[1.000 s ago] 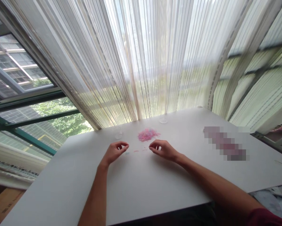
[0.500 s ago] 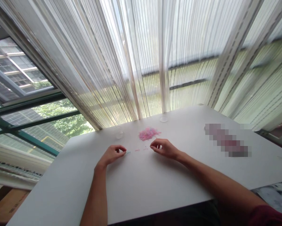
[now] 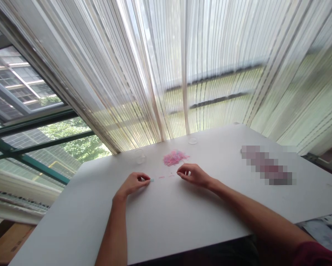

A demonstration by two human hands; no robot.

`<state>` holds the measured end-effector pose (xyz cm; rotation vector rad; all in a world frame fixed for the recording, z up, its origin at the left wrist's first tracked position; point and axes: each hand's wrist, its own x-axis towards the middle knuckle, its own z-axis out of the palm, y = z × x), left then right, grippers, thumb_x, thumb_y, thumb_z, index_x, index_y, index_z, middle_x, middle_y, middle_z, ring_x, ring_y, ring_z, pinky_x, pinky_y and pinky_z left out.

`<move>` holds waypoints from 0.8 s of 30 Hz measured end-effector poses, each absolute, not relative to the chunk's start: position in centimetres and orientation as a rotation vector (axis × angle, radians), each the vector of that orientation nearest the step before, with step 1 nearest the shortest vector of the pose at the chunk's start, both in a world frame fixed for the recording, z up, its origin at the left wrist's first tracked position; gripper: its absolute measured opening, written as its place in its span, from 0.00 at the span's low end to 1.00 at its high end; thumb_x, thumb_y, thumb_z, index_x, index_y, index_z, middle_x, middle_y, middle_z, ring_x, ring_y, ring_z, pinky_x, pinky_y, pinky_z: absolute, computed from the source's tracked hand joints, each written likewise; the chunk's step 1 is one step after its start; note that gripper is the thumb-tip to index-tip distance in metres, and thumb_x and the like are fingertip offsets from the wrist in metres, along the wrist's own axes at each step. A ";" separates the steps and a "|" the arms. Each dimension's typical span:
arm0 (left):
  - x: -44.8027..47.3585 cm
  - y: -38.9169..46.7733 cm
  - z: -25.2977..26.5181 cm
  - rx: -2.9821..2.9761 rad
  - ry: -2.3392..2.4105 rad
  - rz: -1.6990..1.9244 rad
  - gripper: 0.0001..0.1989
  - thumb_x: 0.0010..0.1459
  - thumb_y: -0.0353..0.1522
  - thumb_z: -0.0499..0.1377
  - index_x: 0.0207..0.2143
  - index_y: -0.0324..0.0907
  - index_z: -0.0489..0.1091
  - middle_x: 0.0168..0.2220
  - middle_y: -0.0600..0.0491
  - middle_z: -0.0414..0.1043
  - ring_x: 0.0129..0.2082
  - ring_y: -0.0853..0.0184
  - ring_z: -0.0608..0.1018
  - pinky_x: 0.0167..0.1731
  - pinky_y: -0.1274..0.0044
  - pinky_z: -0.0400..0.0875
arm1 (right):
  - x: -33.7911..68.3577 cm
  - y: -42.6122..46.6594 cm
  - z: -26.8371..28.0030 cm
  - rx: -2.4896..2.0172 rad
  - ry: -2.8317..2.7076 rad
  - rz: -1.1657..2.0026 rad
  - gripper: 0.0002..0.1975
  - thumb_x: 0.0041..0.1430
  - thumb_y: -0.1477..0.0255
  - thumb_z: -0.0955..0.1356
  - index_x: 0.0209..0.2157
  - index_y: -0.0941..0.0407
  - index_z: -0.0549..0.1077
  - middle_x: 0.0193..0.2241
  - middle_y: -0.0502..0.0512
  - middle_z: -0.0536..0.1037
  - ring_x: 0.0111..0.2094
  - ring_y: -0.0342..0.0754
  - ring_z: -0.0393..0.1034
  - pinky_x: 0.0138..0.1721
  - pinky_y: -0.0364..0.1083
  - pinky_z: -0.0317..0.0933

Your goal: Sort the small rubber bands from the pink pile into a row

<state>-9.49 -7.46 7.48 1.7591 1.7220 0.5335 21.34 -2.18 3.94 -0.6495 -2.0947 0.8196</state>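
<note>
A heap of thin, mostly pink rubber bands (image 3: 174,157) lies toward the back of the white table (image 3: 160,218). In front of it, small pieces form a short row: a pink band (image 3: 161,177), another pink band (image 3: 171,176) and a teal band (image 3: 151,180) at the left end. My left hand (image 3: 134,183) has thumb and index finger pinched at the teal band, touching it. My right hand (image 3: 194,174) is closed in a pinch beside the right end of the row; whatever is between its fingertips is too small to make out.
Behind my left hand stands a clear round container (image 3: 140,158). A clear lid-like disc (image 3: 192,140) lies near the back edge. A pixelated reddish object (image 3: 268,166) is on the right. Sheer curtains (image 3: 171,74) hang along the table's far side.
My left hand has shifted slightly right and toward me, its fingertips now over part of the teal band. My right hand stays almost still. The curtain folds have swayed a little.
</note>
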 end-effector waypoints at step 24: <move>-8.8 -7.2 7.0 1.891 1.653 0.593 0.15 0.49 0.42 0.63 0.34 0.43 0.81 0.35 0.50 0.77 0.27 0.68 0.70 0.31 0.77 0.66 | 22.9 -0.7 4.5 -0.714 -2.081 0.672 0.07 0.60 0.72 0.65 0.31 0.56 0.75 0.27 0.52 0.76 0.26 0.43 0.68 0.31 0.43 0.66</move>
